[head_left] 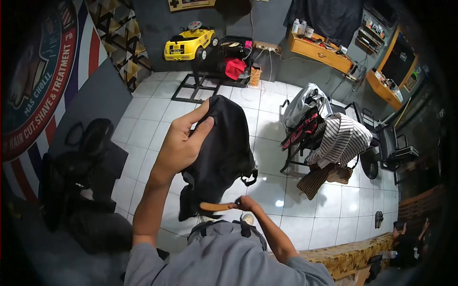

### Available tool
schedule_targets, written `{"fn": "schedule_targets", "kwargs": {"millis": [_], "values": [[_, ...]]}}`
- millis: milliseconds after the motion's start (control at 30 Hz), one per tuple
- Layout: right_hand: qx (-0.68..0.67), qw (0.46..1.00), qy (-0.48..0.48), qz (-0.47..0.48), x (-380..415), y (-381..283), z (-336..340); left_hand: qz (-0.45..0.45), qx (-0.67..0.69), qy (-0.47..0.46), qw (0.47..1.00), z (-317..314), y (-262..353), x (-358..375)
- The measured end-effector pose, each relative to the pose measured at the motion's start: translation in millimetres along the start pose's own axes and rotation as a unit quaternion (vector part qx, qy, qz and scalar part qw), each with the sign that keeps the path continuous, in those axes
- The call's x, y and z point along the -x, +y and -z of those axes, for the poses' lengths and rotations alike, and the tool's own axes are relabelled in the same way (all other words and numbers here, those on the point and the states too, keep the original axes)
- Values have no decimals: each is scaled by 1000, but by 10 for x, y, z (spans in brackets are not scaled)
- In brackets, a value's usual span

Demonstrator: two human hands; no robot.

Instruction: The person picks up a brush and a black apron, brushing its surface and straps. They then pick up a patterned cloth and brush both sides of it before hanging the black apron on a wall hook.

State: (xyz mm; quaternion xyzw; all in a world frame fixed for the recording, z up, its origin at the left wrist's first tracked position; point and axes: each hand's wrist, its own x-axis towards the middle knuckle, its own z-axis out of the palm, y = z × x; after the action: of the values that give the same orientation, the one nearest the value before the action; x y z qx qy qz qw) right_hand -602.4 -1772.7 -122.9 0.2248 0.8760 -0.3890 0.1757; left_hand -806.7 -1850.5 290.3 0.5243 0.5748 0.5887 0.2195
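A black fabric bag (217, 148) hangs in front of me, limp and creased, with a small dark clip at its right side. My left hand (183, 140) is closed on its upper edge, thumb on the near face. Low down, close to my waist, my right hand (246, 204) is wrapped round the dark end of a brush (217, 206) with a tan wooden back. The brush overlaps the bottom of the bag in this view; its bristles do not show.
Striped cloths (341, 138) and a pale grey garment (305, 105) drape over chairs to the right. A yellow toy car (191, 44) sits on a black stand ahead. Wooden shelves (319, 53) line the back wall. Dark seats (95, 138) stand left; another person (410, 243) is at lower right.
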Motion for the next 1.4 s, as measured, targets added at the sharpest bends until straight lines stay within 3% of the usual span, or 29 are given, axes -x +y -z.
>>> {"fn": "schedule_targets", "kwargs": {"millis": [33,67,133,200,333,367,467,567,667,700,733,800,867,933,967,1067,1167,1267,1300,1400], "values": [[54,996,18,-75,-121,269,-303,7,4,-3,1000,4,-19,-10],[121,986,69,-91,-11,221,-318,14,9,-6,1000,4,-37,-20],[75,980,89,-159,115,70,-202,30,11,-17,999,-6,-43,-19],[-57,977,161,-128,246,-80,68,40,6,-32,999,-32,-26,-16],[-273,921,274,-51,665,-709,757,7,-46,-18,999,-51,-177,-30],[-315,890,327,43,705,-813,835,24,-29,-24,999,-52,-141,-38],[-482,810,297,151,734,-1053,1161,23,28,-27,999,-109,13,-40],[-504,779,268,257,854,-1501,1603,36,43,-23,998,-158,30,-32],[-543,749,131,355,467,-1427,1485,55,72,-33,995,-188,81,-28],[-443,815,117,356,527,-1441,1511,50,80,-35,995,-198,98,-26],[-416,833,90,355,524,-1448,1470,28,86,-32,995,-202,116,-33],[-388,858,35,335,293,-1097,1133,-9,93,-8,996,-216,174,-37],[-347,920,-39,177,141,-729,747,-41,96,31,994,-259,252,-36],[-213,965,-41,148,215,-497,496,-35,94,60,993,-215,180,-22],[-157,983,-38,84,215,-314,279,-36,116,76,990,-231,176,-33],[63,991,-5,-119,229,138,-344,5,142,78,987,-194,43,-54],[71,977,44,-195,348,319,-561,19,192,80,978,-249,46,-80],[-135,966,118,-188,419,398,-490,32,190,89,977,-300,28,-106],[-188,949,194,-162,455,351,-470,38,175,88,980,-312,9,-108],[-391,892,210,-91,586,46,-140,50,138,86,985,-348,-99,-67]]}}
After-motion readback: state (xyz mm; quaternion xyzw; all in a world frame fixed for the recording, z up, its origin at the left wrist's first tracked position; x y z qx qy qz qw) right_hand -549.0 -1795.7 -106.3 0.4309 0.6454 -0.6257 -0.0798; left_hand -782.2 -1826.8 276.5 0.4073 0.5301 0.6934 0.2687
